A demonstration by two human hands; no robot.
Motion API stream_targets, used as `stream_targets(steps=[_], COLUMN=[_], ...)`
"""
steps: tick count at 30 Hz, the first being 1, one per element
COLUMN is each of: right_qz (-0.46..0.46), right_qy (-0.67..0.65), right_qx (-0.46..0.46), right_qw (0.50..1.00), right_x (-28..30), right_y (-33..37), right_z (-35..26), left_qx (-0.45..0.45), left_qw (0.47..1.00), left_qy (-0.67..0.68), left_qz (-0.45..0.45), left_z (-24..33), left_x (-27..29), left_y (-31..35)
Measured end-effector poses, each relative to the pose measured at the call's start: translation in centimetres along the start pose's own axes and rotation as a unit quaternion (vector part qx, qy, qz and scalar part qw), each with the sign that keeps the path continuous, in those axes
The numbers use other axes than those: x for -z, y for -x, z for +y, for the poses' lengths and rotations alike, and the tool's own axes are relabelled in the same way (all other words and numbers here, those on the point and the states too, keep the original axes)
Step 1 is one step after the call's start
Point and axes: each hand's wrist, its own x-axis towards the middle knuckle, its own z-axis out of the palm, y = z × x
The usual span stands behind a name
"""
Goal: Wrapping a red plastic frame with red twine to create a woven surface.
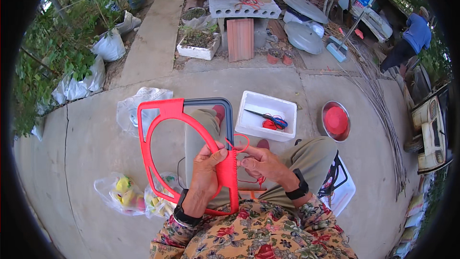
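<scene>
A squarish frame [171,107] with a round opening stands tilted over my lap. Most of it is covered in red; dark grey bar [208,101] shows bare along its top right and upper right side. My left hand [205,175] grips the right part of the frame, thumb pressed near the wrapped edge. Red cord [233,180] lies in tight turns along the lower right side, and a loose loop of it rises above. My right hand [268,165] is closed beside that edge, fingers pinched on the cord. A small red bundle hangs below this hand.
Ahead is a white foam box [243,123] holding scissors and cord bundles. To its right sits a metal bowl [327,139] with red contents. Plastic bags [125,195] lie at left; a white bin [346,189] with dark frames stands by my right leg. Another person [414,36] bends far right.
</scene>
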Motion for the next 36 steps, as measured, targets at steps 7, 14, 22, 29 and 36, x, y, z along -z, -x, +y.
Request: stream_targets(steps=[7,14,22,29,36], right_qz=[0.062,0.072,0.072,0.078,0.09], right_qy=[0.077,0.042,0.034,0.096,0.093], right_qx=[0.035,0.044,0.037,0.039,0.046], right_qw=[0.994,0.996,0.996,0.992,0.991], right_x=[0.8,0.0,-0.3,0.2,0.3], right_y=[0.8,2.7,3.1,3.1,3.3], right_z=[1.7,-1.8,-2.9,-2.6,-2.7], left_qx=[0.041,0.078,0.147,0.131,0.131], left_qw=[0.997,0.986,0.977,0.979,0.975], left_qy=[0.015,0.057,0.038,0.013,0.025], left_qz=[-0.062,-0.134,-0.149,-0.156,-0.179], left_z=[1.0,1.5,1.7,1.4,1.2], left_x=[0.5,-0.6,-0.2,-0.5,-0.5], left_y=[-0.1,-0.2,-1.0,-1.1,-1.1])
